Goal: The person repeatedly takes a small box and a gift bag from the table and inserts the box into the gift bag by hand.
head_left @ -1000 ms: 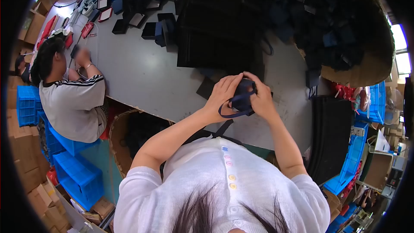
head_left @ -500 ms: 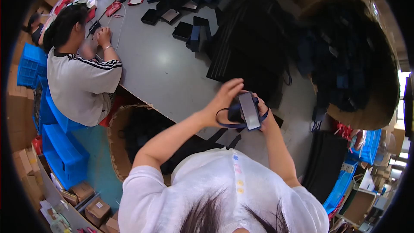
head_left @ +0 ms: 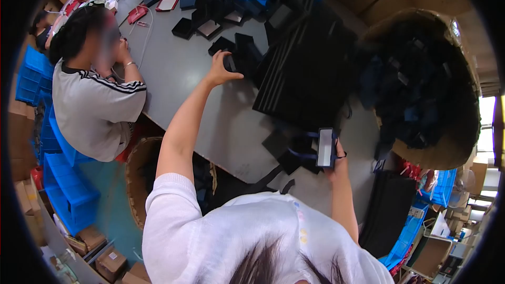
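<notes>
My right hand (head_left: pixel 339 163) is closed around a small dark-blue box (head_left: pixel 325 147) with a pale grey inside. A navy ribbon loop (head_left: pixel 302 153) trails from that box to the left, above flat black pieces (head_left: pixel 279 144) on the table. Stretched out to the far side, my left hand (head_left: pixel 221 69) has its thumb and fingers spread at a small dark box (head_left: pixel 230 64). Whether the fingertips touch that box is hard to see. Dark box parts (head_left: pixel 247 50) stand just beyond it.
A stack of black flat sheets (head_left: pixel 310 73) lies mid-table. Many small open boxes (head_left: pixel 209 28) crowd the back. On the right stands a large carton (head_left: pixel 436 158) full of dark items. A co-worker (head_left: pixel 100 105) sits at left near blue crates (head_left: pixel 68 192).
My left hand has left the ribboned box and reached forward and left to the dark boxes. My right hand has moved slightly right and nearer me, still holding the ribboned box.
</notes>
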A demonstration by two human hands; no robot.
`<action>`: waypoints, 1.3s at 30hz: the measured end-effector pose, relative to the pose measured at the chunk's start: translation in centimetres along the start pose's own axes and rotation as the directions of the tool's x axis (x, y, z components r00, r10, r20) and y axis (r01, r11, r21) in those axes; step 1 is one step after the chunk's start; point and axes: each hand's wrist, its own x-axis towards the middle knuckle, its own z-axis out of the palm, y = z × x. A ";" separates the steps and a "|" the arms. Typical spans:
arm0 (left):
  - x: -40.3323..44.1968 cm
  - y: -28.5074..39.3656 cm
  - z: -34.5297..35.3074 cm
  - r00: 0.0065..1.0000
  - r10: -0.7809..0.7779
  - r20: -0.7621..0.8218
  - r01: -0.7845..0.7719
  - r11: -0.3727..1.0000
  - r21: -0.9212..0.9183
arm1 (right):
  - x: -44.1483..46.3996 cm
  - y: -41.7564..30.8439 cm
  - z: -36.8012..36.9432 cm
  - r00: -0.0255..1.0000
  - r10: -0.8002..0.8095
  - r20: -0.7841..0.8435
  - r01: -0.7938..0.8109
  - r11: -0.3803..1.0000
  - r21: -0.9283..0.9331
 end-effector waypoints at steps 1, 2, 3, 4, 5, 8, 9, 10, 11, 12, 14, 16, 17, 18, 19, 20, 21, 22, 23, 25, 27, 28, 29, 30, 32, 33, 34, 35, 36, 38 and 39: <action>-1.3 -0.5 0.0 1.000 -0.010 0.010 0.010 1.000 0.013 | 0.2 0.4 -0.3 0.999 0.045 0.003 -0.045 0.999 -0.005; -2.4 -0.9 -0.1 0.999 -0.042 0.005 0.042 0.996 -0.075 | 0.4 1.0 -0.2 0.999 0.037 0.006 -0.037 0.999 -0.032; -3.6 -0.9 -0.3 0.997 -0.074 0.000 0.073 0.984 -0.165 | 0.1 1.2 0.8 0.999 0.044 0.014 -0.043 0.999 -0.026; -4.7 0.1 -0.8 0.998 -0.057 0.031 0.060 0.992 -0.115 | -0.4 1.2 2.0 0.998 0.070 0.006 -0.070 0.997 -0.029; -5.1 0.5 -0.8 0.998 -0.059 0.025 0.061 0.992 -0.110 | -0.6 1.3 2.7 0.996 0.094 -0.001 -0.094 0.995 -0.033; -5.1 0.5 -0.2 0.999 -0.038 -0.026 0.044 0.951 0.306 | -0.3 1.6 3.1 0.992 0.107 0.063 -0.103 0.993 -0.051; -4.4 -0.6 0.7 0.998 -0.062 0.024 0.054 0.967 0.250 | -0.3 1.6 3.3 0.992 0.091 0.083 -0.085 0.994 -0.067; -4.2 -0.9 1.2 0.993 -0.083 0.078 0.067 0.979 0.193 | -0.1 1.7 2.9 0.991 0.088 0.104 -0.081 0.994 -0.070; -4.3 -1.2 1.5 0.994 -0.079 0.078 0.063 0.980 0.191 | -0.3 1.9 2.8 0.991 0.084 0.102 -0.077 0.995 -0.070; -4.5 -0.9 1.6 0.994 -0.109 0.005 0.104 0.967 0.233 | -0.4 1.9 2.7 0.996 0.058 0.071 -0.052 0.996 -0.075; -4.7 -0.5 1.5 0.988 -0.134 -0.074 0.149 0.950 0.273 | -0.5 1.6 2.5 0.999 0.031 0.044 -0.027 0.996 -0.083; -5.8 1.3 0.1 0.863 -0.454 -0.223 0.434 0.891 -0.132 | -1.1 1.8 1.9 0.996 0.062 0.070 -0.059 0.997 -0.046; -7.6 6.6 -3.2 0.758 -0.647 0.085 0.633 0.697 -0.336 | -1.5 1.9 1.8 0.996 0.079 0.030 -0.077 0.996 -0.040; -8.8 8.0 -4.2 0.702 -0.679 0.215 0.705 0.622 -0.339 | -1.7 2.3 1.6 0.995 0.089 0.035 -0.088 0.996 -0.030; -9.8 8.5 -4.5 0.638 -0.693 0.335 0.769 0.545 -0.335 | -1.5 2.7 1.6 0.994 0.096 0.046 -0.095 0.995 -0.020; -11.5 5.0 -1.5 0.782 -0.612 0.120 0.621 0.748 -0.235 | -1.4 3.2 1.3 0.992 0.116 0.040 -0.115 0.993 -0.015; -13.5 1.9 1.6 0.890 -0.450 -0.072 0.445 0.892 -0.080 | -1.0 3.6 1.1 0.991 0.131 0.036 -0.131 0.991 -0.008; -15.8 3.8 2.1 0.952 -0.288 -0.107 0.302 0.939 0.163 | -0.7 3.9 1.0 0.989 0.144 0.031 -0.144 0.990 -0.003; -17.7 5.2 2.6 0.976 -0.214 -0.037 0.215 0.923 0.320 | -0.4 4.1 1.1 0.988 0.154 0.025 -0.154 0.988 0.004; -20.7 6.5 4.3 0.975 -0.197 -0.105 0.216 0.953 0.214 | -0.4 4.7 1.3 0.989 0.137 0.058 -0.135 0.991 -0.024; -21.5 5.0 5.8 0.975 -0.192 -0.113 0.210 0.961 0.179 | -1.0 4.8 1.6 0.993 0.112 0.040 -0.111 0.994 -0.017; -21.3 4.6 6.1 0.973 -0.181 -0.141 0.201 0.969 0.141 | -1.0 4.9 1.5 0.994 0.101 0.036 -0.100 0.995 -0.028; -20.9 3.9 6.0 0.975 -0.182 -0.127 0.199 0.969 0.142 | -1.2 5.0 1.5 0.995 0.090 0.033 -0.089 0.995 -0.041; -20.2 3.5 5.4 0.976 -0.194 -0.099 0.195 0.981 0.002 | -1.7 4.9 1.7 0.996 0.086 0.007 -0.085 0.995 -0.054; -18.2 3.8 3.7 0.961 -0.269 -0.058 0.234 0.911 -0.340 | -2.1 4.8 1.2 0.997 0.082 0.005 -0.082 0.995 -0.053; -17.0 4.7 2.7 0.944 -0.330 -0.029 0.267 0.809 -0.524 | -2.2 4.7 1.1 0.997 0.076 0.012 -0.075 0.996 -0.055; -15.6 6.4 2.1 0.951 -0.211 -0.225 0.103 0.906 -0.411 | -2.5 4.5 1.1 0.997 0.077 0.010 -0.076 0.996 -0.054; -14.6 7.4 1.9 0.916 -0.065 -0.397 -0.044 0.965 -0.260 | -2.9 4.4 1.2 0.996 0.092 0.013 -0.091 0.994 -0.065; -14.0 7.2 1.7 0.916 -0.067 -0.395 -0.041 0.965 -0.258 | -3.2 4.4 1.2 0.994 0.106 0.015 -0.105 0.992 -0.077; -13.0 7.0 1.5 0.909 0.281 -0.309 -0.197 0.941 0.277 | -2.8 5.1 0.0 0.994 0.107 0.028 -0.106 0.993 -0.059; -13.4 6.8 1.9 0.902 0.293 -0.317 -0.207 0.938 0.278 | -2.4 5.0 -0.1 0.994 0.098 0.043 -0.096 0.995 -0.030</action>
